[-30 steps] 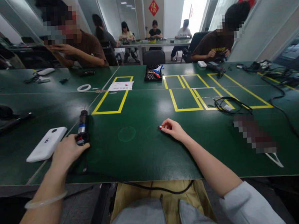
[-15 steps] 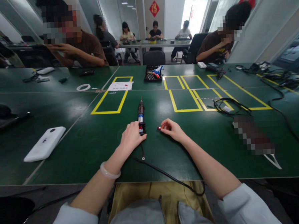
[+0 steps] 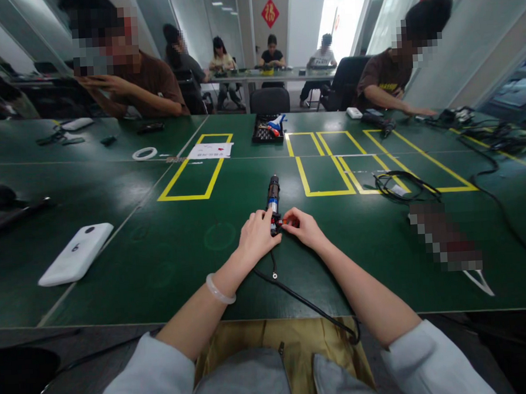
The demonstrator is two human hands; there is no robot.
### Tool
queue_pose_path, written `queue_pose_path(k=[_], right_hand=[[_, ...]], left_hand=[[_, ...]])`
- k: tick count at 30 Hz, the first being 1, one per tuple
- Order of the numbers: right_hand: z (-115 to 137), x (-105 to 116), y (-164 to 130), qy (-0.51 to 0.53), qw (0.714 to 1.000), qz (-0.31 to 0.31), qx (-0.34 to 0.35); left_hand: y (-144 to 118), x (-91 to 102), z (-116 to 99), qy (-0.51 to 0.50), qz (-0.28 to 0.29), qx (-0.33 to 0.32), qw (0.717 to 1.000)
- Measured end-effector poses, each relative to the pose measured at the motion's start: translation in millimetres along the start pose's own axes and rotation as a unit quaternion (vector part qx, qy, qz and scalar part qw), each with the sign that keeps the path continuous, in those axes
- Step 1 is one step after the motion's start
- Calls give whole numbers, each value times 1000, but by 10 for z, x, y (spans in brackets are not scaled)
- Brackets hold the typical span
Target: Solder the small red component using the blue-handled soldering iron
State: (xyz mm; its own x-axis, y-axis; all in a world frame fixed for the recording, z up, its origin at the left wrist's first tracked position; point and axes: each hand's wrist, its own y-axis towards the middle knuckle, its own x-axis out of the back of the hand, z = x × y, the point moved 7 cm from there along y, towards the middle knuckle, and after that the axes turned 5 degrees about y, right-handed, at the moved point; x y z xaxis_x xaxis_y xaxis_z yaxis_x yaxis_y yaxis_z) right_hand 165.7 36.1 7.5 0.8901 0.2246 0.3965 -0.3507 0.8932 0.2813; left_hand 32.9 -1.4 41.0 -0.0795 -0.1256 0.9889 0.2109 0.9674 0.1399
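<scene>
My left hand (image 3: 257, 237) is closed around the rear of a dark, slim electric screwdriver (image 3: 273, 192) with a silver and blue band. The tool lies on the green table with its tip pointing away from me. A black cable (image 3: 304, 302) runs back from it over the table edge, and a small ring terminal (image 3: 275, 276) shows beside the cable. In the pinched fingers of my right hand (image 3: 307, 229) is a small red-and-orange piece (image 3: 285, 221), mostly covered, its kind unclear. It meets the screwdriver's right side near the rear end.
A white power bank-like device (image 3: 76, 254) lies left. Ahead are a black tray (image 3: 267, 132) of small parts, a paper label (image 3: 210, 151) and yellow tape outlines (image 3: 328, 193). Coiled black cable (image 3: 406, 186) and a blurred-out object (image 3: 443, 234) lie right. Co-workers sit across the table.
My left hand has moved right with the screwdriver, up to the right hand. The right hand has stayed almost in place. A co-worker at right has stretched an arm toward the cables.
</scene>
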Motion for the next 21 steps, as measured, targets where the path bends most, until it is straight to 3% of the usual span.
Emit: queue_pose_path(k=[4,14,21], right_hand=[[70,4,-3,-30,999,-9,41],[124,-6,-84,-42,998,-4,37],[78,-35,-83,47,998,15,25]], left_hand=[[-5,1,2,12,-5,2,1000],[79,-41,13,27,3,30,999],[107,1,105,47,7,45,998]])
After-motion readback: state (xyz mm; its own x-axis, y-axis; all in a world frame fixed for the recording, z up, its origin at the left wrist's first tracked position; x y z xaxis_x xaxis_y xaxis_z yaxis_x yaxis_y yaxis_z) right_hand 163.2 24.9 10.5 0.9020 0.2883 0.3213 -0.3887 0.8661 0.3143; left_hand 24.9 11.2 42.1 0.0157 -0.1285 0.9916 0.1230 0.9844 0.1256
